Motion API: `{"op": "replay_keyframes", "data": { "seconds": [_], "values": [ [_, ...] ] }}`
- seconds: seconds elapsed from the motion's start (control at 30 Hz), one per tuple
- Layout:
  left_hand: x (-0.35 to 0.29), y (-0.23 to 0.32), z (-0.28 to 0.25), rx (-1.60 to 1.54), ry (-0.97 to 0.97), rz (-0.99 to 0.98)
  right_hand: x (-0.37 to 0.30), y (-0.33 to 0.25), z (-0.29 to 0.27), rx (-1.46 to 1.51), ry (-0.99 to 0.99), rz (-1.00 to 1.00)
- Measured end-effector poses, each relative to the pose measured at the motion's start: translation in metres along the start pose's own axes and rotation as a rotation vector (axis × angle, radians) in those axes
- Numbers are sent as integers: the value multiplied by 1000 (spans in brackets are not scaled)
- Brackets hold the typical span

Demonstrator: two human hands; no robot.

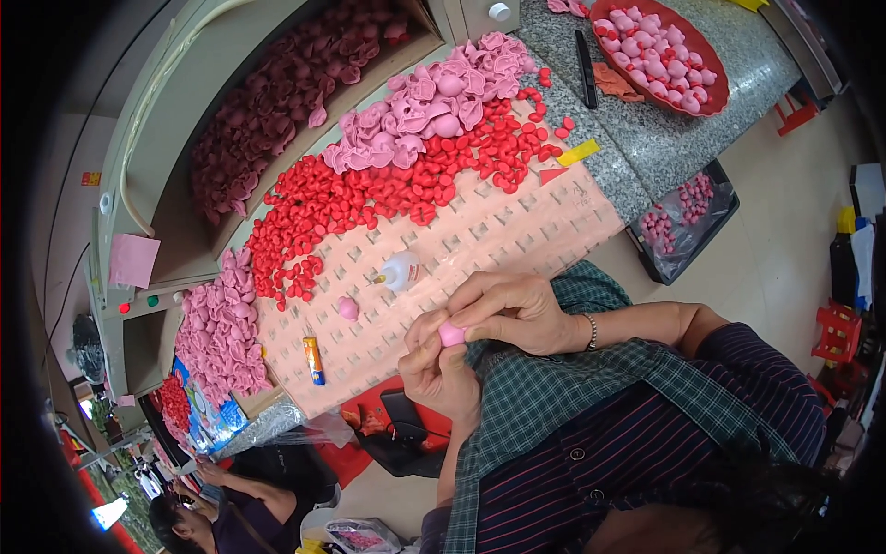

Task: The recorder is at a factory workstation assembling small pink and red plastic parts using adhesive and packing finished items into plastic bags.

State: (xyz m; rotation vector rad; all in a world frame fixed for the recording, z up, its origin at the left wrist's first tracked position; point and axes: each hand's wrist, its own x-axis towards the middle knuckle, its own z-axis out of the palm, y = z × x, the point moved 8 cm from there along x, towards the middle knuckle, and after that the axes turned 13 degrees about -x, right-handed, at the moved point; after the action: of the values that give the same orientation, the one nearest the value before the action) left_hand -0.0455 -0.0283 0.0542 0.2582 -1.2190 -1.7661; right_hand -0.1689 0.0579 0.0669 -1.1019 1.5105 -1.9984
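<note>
A small round pink rubbery piece (451,333) is pinched between the fingertips of both hands, just above the near edge of the work mat. My left hand (440,371) closes on it from the left, thumb and fingers pressed together. From the right, my right hand (515,312), with a bracelet at the wrist, grips the same piece with thumb and fingertips. Beyond the hands, a white squeeze bottle (401,271) with a narrow tip lies on the pink mat (480,231). Another pink piece (348,308) rests to its left, near an orange-and-blue glue tube (314,360).
Red pieces (369,189) lie heaped along the mat's far side, with pink moulded pieces (420,111) behind and more pink pieces (221,323) at left. A red bowl (660,55) of pink pieces and a black knife-like tool (586,69) are far right. A co-worker (231,508) sits lower left.
</note>
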Motion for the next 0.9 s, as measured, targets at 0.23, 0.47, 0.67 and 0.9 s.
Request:
{"op": "replay_keyframes", "data": {
  "seconds": [0.23, 0.47, 0.67, 0.9],
  "values": [
    [-2, -5, -6, -3, 21, -40, -2, -1, -2, -100, 2, -63],
    [-5, -10, -8, -68, 22, -113, -2, -10, -3, -241, -35, -235],
    [-5, -8, -6, 29, -115, -30, -7, -8, -1, -254, 3, -251],
    [-2, -9, -6, 14, -115, -31, -3, -8, -2, -247, -8, -220]
  ]
}}
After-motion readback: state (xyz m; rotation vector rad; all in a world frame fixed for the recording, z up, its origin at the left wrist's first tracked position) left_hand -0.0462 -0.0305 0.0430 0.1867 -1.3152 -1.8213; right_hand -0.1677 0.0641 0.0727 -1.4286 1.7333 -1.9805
